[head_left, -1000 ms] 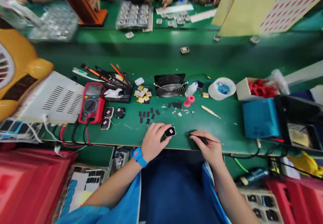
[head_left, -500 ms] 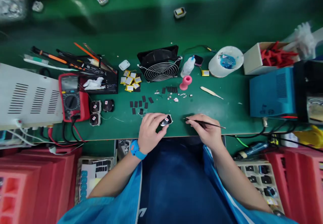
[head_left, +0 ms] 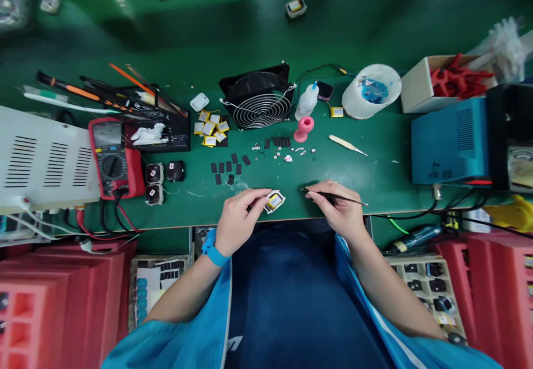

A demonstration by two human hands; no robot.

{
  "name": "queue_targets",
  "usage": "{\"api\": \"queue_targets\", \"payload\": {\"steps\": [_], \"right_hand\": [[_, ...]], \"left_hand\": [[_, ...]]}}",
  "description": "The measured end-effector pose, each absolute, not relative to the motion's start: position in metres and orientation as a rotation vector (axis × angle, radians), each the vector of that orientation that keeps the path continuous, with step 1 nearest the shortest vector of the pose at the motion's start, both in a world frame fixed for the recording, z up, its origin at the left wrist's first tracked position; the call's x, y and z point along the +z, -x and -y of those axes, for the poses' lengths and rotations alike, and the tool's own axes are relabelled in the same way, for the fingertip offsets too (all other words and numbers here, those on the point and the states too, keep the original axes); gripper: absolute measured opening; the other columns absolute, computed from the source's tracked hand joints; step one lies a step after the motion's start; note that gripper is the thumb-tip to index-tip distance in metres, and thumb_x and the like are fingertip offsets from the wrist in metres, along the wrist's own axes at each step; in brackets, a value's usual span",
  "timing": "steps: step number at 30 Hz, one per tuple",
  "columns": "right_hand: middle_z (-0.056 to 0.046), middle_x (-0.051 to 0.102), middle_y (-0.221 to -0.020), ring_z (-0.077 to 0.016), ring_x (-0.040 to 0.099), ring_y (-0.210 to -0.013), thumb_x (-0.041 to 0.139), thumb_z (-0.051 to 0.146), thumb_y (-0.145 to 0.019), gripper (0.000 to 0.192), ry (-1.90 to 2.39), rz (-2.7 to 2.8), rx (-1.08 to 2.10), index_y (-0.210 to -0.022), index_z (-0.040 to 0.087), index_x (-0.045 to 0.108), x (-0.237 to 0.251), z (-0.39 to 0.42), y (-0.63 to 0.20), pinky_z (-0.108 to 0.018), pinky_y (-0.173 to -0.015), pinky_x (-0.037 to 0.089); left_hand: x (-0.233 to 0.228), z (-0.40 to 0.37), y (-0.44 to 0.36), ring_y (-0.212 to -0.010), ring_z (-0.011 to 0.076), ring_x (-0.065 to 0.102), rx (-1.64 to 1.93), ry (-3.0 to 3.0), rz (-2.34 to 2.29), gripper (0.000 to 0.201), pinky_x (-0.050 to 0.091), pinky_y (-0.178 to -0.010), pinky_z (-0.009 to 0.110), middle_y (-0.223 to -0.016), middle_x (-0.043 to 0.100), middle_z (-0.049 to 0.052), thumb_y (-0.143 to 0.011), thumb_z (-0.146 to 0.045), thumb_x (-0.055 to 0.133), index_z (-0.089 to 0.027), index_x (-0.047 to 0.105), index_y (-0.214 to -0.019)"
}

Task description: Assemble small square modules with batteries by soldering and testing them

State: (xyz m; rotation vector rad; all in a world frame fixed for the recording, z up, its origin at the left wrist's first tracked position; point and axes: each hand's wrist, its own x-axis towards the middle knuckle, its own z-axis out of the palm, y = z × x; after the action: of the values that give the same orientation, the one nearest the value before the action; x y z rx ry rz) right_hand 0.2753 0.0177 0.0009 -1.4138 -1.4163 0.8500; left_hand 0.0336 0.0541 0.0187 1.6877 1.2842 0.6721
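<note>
My left hand (head_left: 238,219) pinches a small white device housing (head_left: 275,200) near the table's front edge. Its open side faces up and shows a silver-and-yellow battery cell inside. My right hand (head_left: 338,209) is closed around dark, thin tweezers (head_left: 352,199), whose tip points left and stays apart from the housing. Beyond my left hand lie several black rectangular pads (head_left: 229,166). A pile of yellow-edged battery cells (head_left: 209,127) rests farther back. Small loose parts (head_left: 287,158) are scattered in front of a pink stand (head_left: 304,129).
A black fan with a wire guard (head_left: 261,111) stands at the back, beside a white squeeze bottle (head_left: 307,101) and a white tub (head_left: 362,105). A red multimeter (head_left: 111,158) and two-tone housings (head_left: 154,173) are left. A pale-handled blade (head_left: 345,144) and blue box (head_left: 449,141) are right.
The housing in my left hand has turned over, from its dark labelled face to its open side with the battery. My right hand still holds the tweezers, almost unmoved. The view has shifted slightly.
</note>
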Motion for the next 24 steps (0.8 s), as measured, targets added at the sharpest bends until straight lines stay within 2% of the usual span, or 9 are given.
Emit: {"api": "queue_targets", "payload": {"steps": [6,10,18,24], "right_hand": [[-0.003,0.081,-0.09,-0.0198,0.076,-0.082,0.07,0.021,-0.093,0.01,1.387,1.463,0.826,-0.092,0.026,0.079,0.001,-0.017,-0.274,-0.034,-0.076,0.062],[-0.003,0.082,-0.092,-0.0205,0.077,-0.082,0.072,0.021,-0.092,0.011,1.41,1.466,0.813,-0.095,0.028,0.08,0.001,-0.014,-0.274,-0.034,-0.077,0.063],[-0.005,0.081,-0.094,-0.0215,0.077,-0.086,0.067,0.02,-0.094,0.011,1.352,1.418,0.907,-0.095,0.026,0.076,0.004,-0.006,-0.261,-0.038,-0.079,0.063],[-0.005,0.081,-0.094,-0.0237,0.078,-0.101,0.067,0.012,-0.093,0.017,1.177,1.409,1.01,-0.096,0.026,0.077,0.006,-0.003,-0.24,-0.039,-0.089,0.064]], "left_hand": [[0.01,-0.055,-0.029,-0.101,0.0208,0.07,0.802,-2.11,-1.289,0.015,0.057,-0.093,0.037,-0.108,0.075,0.006,-0.099,-0.026,0.064,-0.021,0.071,-0.111],[0.004,-0.046,-0.028,-0.112,0.0256,0.067,0.776,-2.14,-1.249,0.027,0.054,-0.097,0.045,-0.12,0.071,0.009,-0.093,-0.032,0.074,-0.022,0.063,-0.115],[0.0,-0.042,-0.031,-0.105,0.0233,0.066,0.767,-2.163,-1.216,0.016,0.051,-0.091,0.042,-0.116,0.075,0.006,-0.092,-0.019,0.072,-0.022,0.058,-0.099],[0.004,-0.045,-0.03,-0.106,0.0229,0.066,0.735,-2.138,-1.198,0.016,0.051,-0.092,0.041,-0.115,0.074,0.007,-0.092,-0.018,0.071,-0.021,0.059,-0.103]]}}
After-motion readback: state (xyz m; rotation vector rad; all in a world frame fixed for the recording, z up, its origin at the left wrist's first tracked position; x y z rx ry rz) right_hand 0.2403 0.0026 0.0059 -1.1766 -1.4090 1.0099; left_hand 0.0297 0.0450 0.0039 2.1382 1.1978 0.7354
